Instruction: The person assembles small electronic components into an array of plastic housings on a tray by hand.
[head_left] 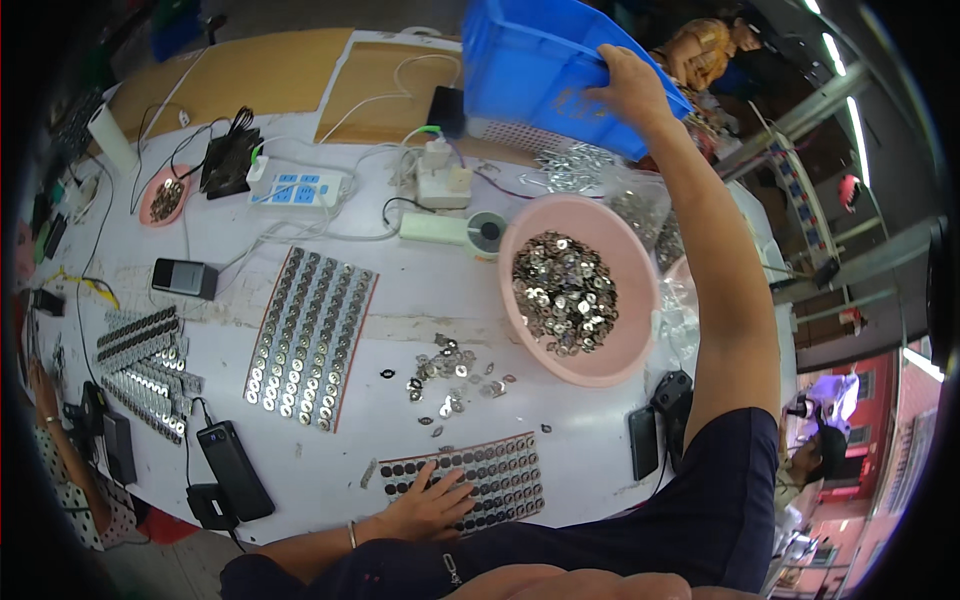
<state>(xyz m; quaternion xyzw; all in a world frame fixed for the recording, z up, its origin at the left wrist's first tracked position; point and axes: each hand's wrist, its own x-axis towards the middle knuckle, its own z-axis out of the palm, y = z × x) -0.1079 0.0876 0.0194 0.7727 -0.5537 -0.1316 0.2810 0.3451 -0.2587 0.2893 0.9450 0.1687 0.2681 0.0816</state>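
Note:
My left hand [432, 503] lies with fingers spread on a flat board [505, 475] set with rows of small round metal pieces. Stretched far out, my right hand [632, 88] grips the rim of a blue plastic crate [535, 75] at the back of the table. The crate is tilted, and its inside is mostly hidden. Loose metal pieces [455, 370] are scattered just beyond the board. A pink basin [640, 325] full of similar small metal pieces stands right of them. Another filled board [308, 340] lies to the left.
A power strip [295, 192] and tangled white cables cross the back. Black power banks [235, 470] lie front left, near stacked metal strips [150, 375]. A phone [643, 443] rests at the right edge. Other people sit at left and right; a small pink dish [163, 197] stands back left.

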